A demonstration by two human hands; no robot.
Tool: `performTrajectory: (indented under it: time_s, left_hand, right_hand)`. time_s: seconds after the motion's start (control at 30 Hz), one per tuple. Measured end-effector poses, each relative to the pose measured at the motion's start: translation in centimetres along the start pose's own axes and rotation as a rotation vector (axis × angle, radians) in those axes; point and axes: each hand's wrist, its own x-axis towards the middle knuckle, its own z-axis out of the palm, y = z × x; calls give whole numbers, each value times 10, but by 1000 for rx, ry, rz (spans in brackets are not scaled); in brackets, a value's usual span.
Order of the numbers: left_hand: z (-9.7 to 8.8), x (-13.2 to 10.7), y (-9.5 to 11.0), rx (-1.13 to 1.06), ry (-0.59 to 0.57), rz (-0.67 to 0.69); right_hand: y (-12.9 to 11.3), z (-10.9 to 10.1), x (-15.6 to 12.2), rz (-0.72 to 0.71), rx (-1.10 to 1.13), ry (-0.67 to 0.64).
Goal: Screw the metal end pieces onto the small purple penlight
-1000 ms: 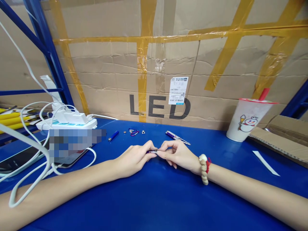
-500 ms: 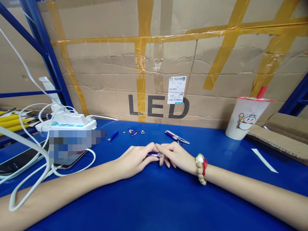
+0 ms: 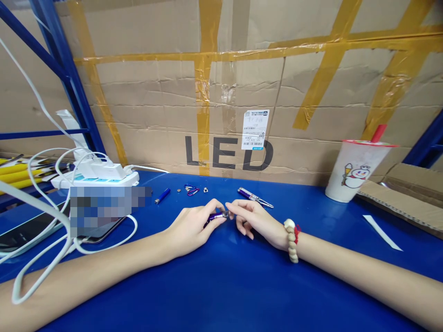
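— Holding it low over the table, are they?

— Yes. The left hand is closed round a small purple tube, thumb and fingers clamped on its body, just above the blue top in the middle. That grip seems to steady it so the metal end sticks out to the right.

— And the other hand?

— The right hand meets that end with thumb and forefinger pinched together at the tip; whether they grip a separate small part I cannot tell. Both forearms rest on the table, likely for fine control.

— What lies around?

— Behind the hands, a second purple tube, a blue piece, a ring clip and tiny bits beside it, all near. A power strip with white cables and a phone sit left; a cup stands far right, by a cardboard wall.

— Anything blocking?

— Nothing between the hands; the cables loop over the left forearm.
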Motion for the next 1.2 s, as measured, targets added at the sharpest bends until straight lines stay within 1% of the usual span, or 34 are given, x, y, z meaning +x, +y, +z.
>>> performTrajectory:
  time_s: [0.1, 0.23, 0.4, 0.57, 0.73, 0.97, 1.2]
  left_hand:
    - [0, 0, -1, -5, 17, -16]
    - [0, 0, -2, -1, 21, -29]
    - [-1, 0, 0, -31, 2, -2]
    - [-2, -2, 0, -59, 16, 26]
    - [-1, -2, 0, -60, 22, 27]
    - [-2, -2, -1, -127, -32, 70]
    - [-4, -3, -1, -157, -49, 89]
  right_hand:
    - [0, 0, 0, -5, 6, 7]
    - [1, -1, -1, -2, -60, 37]
    - [5, -4, -1, -11, -45, 67]
    - [6, -5, 0, -24, -18, 45]
    - [5, -6, -1, -13, -13, 38]
    - [5, -4, -1, 3, 9, 21]
    - [4, -4, 0, 8, -1, 6]
